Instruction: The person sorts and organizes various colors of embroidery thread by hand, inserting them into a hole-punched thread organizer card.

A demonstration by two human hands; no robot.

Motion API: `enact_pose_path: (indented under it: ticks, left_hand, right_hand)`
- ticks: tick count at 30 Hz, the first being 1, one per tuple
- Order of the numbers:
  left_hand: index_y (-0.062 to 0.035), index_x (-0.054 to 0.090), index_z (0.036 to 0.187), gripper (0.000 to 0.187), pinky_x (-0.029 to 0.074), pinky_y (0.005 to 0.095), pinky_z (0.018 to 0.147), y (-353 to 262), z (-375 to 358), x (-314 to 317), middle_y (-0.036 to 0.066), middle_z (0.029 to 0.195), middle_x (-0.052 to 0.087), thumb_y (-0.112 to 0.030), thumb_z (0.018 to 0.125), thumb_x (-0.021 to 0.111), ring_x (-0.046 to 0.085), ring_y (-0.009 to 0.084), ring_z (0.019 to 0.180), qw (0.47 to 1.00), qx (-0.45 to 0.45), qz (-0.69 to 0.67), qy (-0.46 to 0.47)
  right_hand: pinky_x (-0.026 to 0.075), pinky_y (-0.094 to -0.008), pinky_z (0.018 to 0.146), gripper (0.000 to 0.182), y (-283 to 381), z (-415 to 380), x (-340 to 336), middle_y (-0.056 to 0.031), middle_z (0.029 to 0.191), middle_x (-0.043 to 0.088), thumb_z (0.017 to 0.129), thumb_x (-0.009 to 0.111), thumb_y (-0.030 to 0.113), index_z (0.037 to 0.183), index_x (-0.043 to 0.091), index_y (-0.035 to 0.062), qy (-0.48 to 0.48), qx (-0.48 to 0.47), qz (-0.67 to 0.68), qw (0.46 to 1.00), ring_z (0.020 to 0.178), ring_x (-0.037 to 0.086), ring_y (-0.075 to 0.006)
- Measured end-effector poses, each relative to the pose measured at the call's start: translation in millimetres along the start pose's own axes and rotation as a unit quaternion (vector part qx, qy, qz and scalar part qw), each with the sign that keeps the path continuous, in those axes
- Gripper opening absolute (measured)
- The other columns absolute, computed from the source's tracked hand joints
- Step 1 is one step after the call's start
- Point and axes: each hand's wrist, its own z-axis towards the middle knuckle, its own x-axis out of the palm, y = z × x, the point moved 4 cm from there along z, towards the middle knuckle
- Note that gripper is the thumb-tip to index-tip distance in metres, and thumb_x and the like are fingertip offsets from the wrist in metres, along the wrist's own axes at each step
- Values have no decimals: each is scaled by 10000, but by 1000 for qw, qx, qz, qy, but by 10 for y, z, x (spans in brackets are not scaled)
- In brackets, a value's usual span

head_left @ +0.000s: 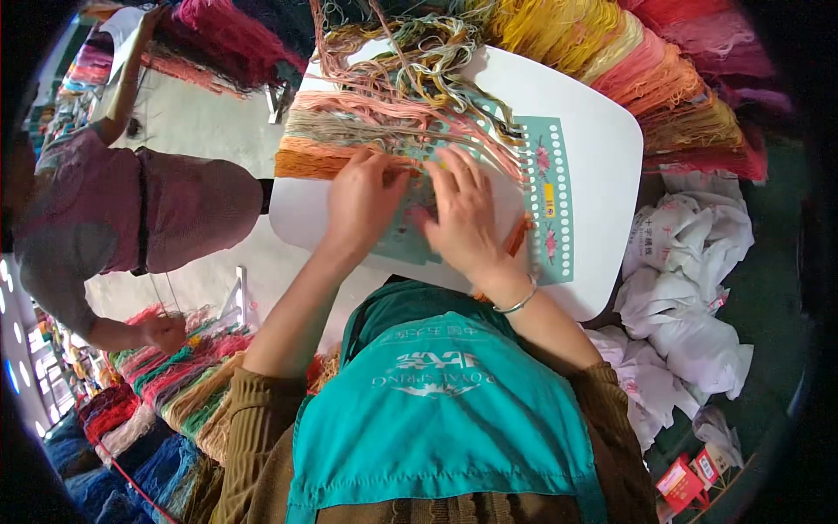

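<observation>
A teal thread card (552,240) with rows of punched holes, pink flower prints and a yellow label lies on a white board (602,122). Skeins of embroidery thread in brown-orange (301,164), beige (323,125) and pink (367,96) run across its left part, their tails bunched at the top. My left hand (356,199) is closed at the brown-orange thread, fingertips bent over the strands. Beside it, slightly blurred, my right hand (464,210) spreads over the card, thumb apart from the fingers. Near the right wrist, a short orange thread bundle (518,236) shows at the card.
Hanks of yellow (559,39) and coral thread (668,83) hang beyond the board. White plastic bags (685,262) are piled at the right. Another person (188,210) stands at the left, above more coloured hanks (188,375). My teal apron (436,410) is close to the board's near edge.
</observation>
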Motion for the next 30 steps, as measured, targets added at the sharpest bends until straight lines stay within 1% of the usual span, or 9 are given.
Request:
enact_pose_path:
  ticks: [5,10,16,18,19,22,24,25,30]
  left_hand:
    - [-43,689,827,175,530,441,713,-39,55,111,144,879,639,-207,774,721,654,344,809,998,-15,52,-12]
    - [-44,700,833,160,528,449,723,-88,75,144,148,867,638,-190,767,711,654,344,803,997,-32,67,-4]
    - [-45,689,837,131,519,447,655,-89,-48,122,154,835,631,-159,772,700,645,345,726,982,-87,-151,78]
    - [-47,700,884,125,525,414,632,-123,-84,117,158,829,663,-122,786,684,658,332,715,999,40,-25,-6]
    - [-47,700,884,125,525,414,632,-130,-107,130,158,829,663,-122,786,684,658,332,715,999,39,-26,-5]
    - [-28,702,920,139,520,355,619,-91,-212,185,165,820,682,-93,804,662,672,261,709,997,-20,-69,-19]
    - [1,696,927,145,499,310,603,105,-353,372,157,814,690,-89,822,653,655,184,685,918,-195,-344,32]
    - [21,681,902,134,480,286,591,-4,-413,385,143,786,685,-93,839,648,623,153,654,933,-113,-342,28]
    - [36,664,901,117,492,292,614,-83,-252,219,153,789,679,-60,835,646,633,173,669,959,-149,-240,20]
  right_hand:
    - [229,-521,1176,884,59,-66,180,-266,1447,382,706,803,254,1410,381,-73,45,21,-16,999,1402,307,-417]
    - [229,-535,1167,895,72,-60,192,-282,1449,372,701,789,225,1420,351,-78,9,30,-18,999,1396,309,-430]
    - [205,-558,1163,866,-52,-118,80,-279,1475,355,706,746,197,1427,347,-68,-21,36,39,998,1404,300,-431]
    - [205,-522,1175,809,-92,-168,102,-251,1501,360,712,673,163,1432,376,-55,11,36,3,999,1430,290,-403]
    - [205,-522,1175,809,-95,-167,100,-251,1501,360,712,673,163,1432,376,-55,12,37,3,999,1430,290,-403]
    - [164,-573,1169,791,-97,-172,92,-250,1507,347,724,678,202,1409,388,-65,35,31,-21,999,1430,278,-407]
    - [162,-570,1170,785,-101,-184,56,-254,1499,360,734,652,203,1420,381,-66,15,34,-5,999,1429,283,-405]
    - [163,-569,1169,773,-111,-183,54,-257,1494,367,739,633,197,1421,383,-67,0,27,1,1000,1426,287,-407]
    - [167,-567,1165,713,-131,-164,-7,-261,1482,384,781,544,241,1410,410,-69,-2,8,3,1000,1414,303,-411]
